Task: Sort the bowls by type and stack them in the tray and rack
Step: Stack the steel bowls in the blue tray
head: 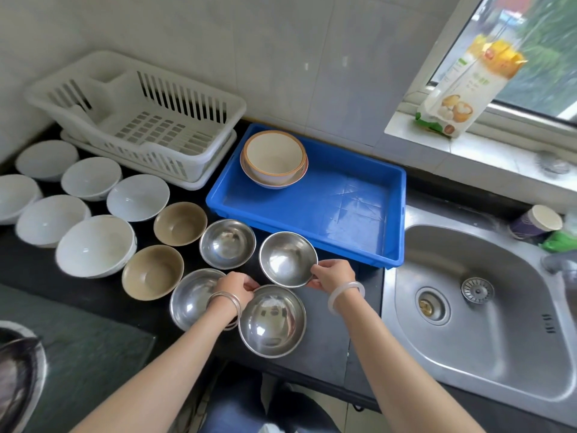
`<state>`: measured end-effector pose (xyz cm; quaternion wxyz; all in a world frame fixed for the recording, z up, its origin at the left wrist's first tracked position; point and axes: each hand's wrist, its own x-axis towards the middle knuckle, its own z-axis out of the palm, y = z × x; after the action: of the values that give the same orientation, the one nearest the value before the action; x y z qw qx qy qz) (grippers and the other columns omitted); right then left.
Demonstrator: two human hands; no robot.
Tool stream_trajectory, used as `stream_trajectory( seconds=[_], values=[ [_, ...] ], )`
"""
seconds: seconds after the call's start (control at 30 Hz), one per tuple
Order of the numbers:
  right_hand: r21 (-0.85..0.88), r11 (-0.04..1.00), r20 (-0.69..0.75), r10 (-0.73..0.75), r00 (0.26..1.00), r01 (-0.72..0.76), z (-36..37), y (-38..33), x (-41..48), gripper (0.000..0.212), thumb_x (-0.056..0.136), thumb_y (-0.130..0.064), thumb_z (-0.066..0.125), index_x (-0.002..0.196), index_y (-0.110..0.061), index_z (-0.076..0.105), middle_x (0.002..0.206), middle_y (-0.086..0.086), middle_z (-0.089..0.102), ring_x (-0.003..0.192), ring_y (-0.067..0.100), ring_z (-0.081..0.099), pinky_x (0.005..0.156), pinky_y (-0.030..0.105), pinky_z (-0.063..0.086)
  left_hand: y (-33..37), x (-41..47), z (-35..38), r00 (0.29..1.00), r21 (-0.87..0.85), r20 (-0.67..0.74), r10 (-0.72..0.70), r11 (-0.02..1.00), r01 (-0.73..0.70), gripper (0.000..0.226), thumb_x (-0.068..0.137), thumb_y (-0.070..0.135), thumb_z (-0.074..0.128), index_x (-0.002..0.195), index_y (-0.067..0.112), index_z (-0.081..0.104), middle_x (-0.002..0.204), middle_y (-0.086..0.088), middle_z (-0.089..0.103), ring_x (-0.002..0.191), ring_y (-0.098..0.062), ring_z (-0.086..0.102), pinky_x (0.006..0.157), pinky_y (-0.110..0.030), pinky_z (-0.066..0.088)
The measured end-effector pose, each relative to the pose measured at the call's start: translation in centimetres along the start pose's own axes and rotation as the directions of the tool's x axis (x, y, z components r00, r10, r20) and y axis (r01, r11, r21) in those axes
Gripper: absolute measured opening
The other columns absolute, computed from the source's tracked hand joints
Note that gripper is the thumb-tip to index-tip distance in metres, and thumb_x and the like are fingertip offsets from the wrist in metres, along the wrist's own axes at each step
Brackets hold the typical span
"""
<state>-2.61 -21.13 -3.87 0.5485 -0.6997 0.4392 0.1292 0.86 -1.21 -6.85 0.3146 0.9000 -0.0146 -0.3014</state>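
Note:
Several steel bowls sit on the dark counter. My right hand (332, 274) pinches the near rim of one steel bowl (287, 257) beside the tray. My left hand (235, 285) grips the far rim of the nearest steel bowl (271, 321), partly covering another steel bowl (190, 296). One more steel bowl (227, 243) stands behind them. Two tan bowls (180, 223) (152, 271) and several white bowls (95, 245) lie to the left. The blue tray (343, 207) holds stacked cream bowls with orange rims (274, 159). The white dish rack (140, 114) stands at the back left with nothing in it.
A steel sink (487, 310) lies to the right, with a paper cup (535, 221) at its far edge. A food packet (468, 89) leans on the window sill. A grey mat (78, 348) covers the counter's near left, with a dark pan (18, 370) at the frame's edge.

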Motion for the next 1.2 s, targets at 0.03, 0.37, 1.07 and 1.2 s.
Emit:
stream_trajectory(
  seconds=[0.03, 0.37, 1.07, 1.2],
  values=[
    [-0.003, 1.000, -0.002, -0.013, 1.000, 0.013, -0.3, 0.0, -0.2, 0.018, 0.079, -0.003, 0.054, 0.069, -0.008, 0.068, 0.047, -0.005, 0.064, 0.046, 0.007, 0.066, 0.063, 0.019, 0.058, 0.1, 0.1, 0.0, 1.000, -0.013, 0.000, -0.002, 1.000, 0.002, 0.018, 0.081, 0.017, 0.065, 0.097, 0.016, 0.072, 0.100, -0.002, 0.074, 0.096, -0.017, 0.066, 0.083, -0.025, 0.049],
    [-0.104, 0.988, -0.111, -0.123, 0.986, 0.112, -2.3, 2.2, -2.0, 0.023, 0.078, -0.008, 0.062, 0.061, -0.022, 0.068, 0.068, -0.002, 0.070, 0.054, 0.007, 0.068, 0.063, 0.025, 0.060, 1.8, 1.9, 0.7, 0.996, -0.203, -0.080, -0.029, 0.979, 0.012, 0.017, 0.081, 0.013, 0.065, 0.097, 0.016, 0.072, 0.095, -0.004, 0.074, 0.085, -0.017, 0.065, 0.081, -0.029, 0.052],
    [-0.092, 0.992, -0.154, -0.103, 0.983, 0.089, -0.6, 5.4, -0.1, 0.009, 0.080, -0.021, 0.071, 0.080, -0.016, 0.063, 0.075, 0.001, 0.067, 0.045, 0.008, 0.059, 0.051, 0.019, 0.054, 1.1, 2.3, 1.7, 0.970, -0.667, 0.162, -0.184, 0.703, 0.245, 0.035, 0.087, -0.001, 0.057, 0.122, 0.001, 0.055, 0.117, -0.020, 0.059, 0.095, -0.025, 0.055, 0.079, -0.037, 0.050],
    [0.047, 0.999, 0.004, 0.003, 1.000, -0.003, 0.0, 5.6, 0.3, 0.024, 0.088, -0.020, 0.064, 0.111, -0.017, 0.063, 0.086, 0.006, 0.065, 0.058, 0.012, 0.061, 0.059, 0.025, 0.059, 1.1, 2.3, 1.6, 0.963, -0.683, 0.178, -0.200, 0.680, 0.268, 0.033, 0.089, 0.002, 0.055, 0.122, 0.001, 0.055, 0.115, -0.019, 0.060, 0.095, -0.026, 0.056, 0.080, -0.038, 0.050]
  ],
)
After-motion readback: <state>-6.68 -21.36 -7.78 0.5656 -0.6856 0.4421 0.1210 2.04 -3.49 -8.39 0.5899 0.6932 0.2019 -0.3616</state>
